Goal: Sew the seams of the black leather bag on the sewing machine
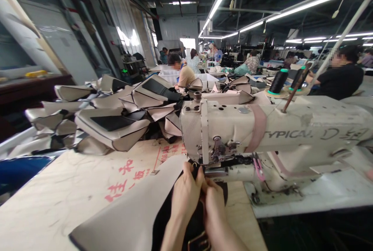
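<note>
Both my hands are pressed together at the needle end of a cream sewing machine [276, 134]. My left hand [185, 194] has its fingers curled over the edge of a black piece of material [163, 216] under the machine head. My right hand [214, 200] lies right beside it, fingers bent and pinching the same black piece. A beige panel [128, 212] joined to the black piece spreads out to the left over the table.
A heap of finished beige and black sewn pieces [116, 115] fills the table behind. A cardboard sheet with red characters [72, 189] covers the tabletop. Black thread cones [278, 82] stand behind the machine. Other people sit at stations further back.
</note>
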`<state>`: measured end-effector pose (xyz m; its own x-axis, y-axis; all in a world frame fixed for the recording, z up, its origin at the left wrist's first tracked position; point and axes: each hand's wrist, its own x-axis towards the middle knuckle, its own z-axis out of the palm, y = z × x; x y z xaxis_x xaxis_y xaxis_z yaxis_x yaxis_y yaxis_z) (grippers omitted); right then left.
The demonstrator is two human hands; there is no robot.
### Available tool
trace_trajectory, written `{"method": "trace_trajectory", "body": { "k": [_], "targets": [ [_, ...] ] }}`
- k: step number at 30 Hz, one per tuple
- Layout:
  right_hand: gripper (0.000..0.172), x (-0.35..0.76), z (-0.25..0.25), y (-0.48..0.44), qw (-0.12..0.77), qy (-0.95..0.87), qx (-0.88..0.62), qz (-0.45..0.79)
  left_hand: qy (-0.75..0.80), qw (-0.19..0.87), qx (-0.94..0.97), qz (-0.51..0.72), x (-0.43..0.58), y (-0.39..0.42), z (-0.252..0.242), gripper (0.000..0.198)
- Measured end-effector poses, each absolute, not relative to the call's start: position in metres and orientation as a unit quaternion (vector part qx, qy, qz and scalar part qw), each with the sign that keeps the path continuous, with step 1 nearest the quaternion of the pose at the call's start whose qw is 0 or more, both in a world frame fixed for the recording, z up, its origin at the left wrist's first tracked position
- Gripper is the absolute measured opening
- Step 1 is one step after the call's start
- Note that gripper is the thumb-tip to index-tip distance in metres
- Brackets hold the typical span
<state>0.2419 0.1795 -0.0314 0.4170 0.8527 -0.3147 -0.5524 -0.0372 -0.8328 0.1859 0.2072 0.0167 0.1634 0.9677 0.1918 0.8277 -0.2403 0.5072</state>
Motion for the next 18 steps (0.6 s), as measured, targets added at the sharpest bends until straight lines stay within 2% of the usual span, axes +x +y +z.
{"method": "trace_trajectory", "body": {
  "k": [3, 8, 18],
  "targets": [
    [0.038, 0.2423, -0.0336, 0.1801, 0.666, -0.124, -0.485, 0.553, 0.61, 0.216, 0.708, 0.282, 0.1819, 0.2108, 0.0107, 0.02],
    [0.039, 0.2431, -0.0293, 0.1815, 0.666, -0.063, -0.464, 0.581, 0.619, 0.264, 0.677, 0.3, 0.1805, 0.2151, 0.0079, 0.02],
    [0.04, 0.2439, -0.0248, 0.1791, 0.664, -0.064, -0.467, 0.58, 0.613, 0.24, 0.693, 0.294, 0.1794, 0.2166, 0.008, 0.021]
  ]
}}
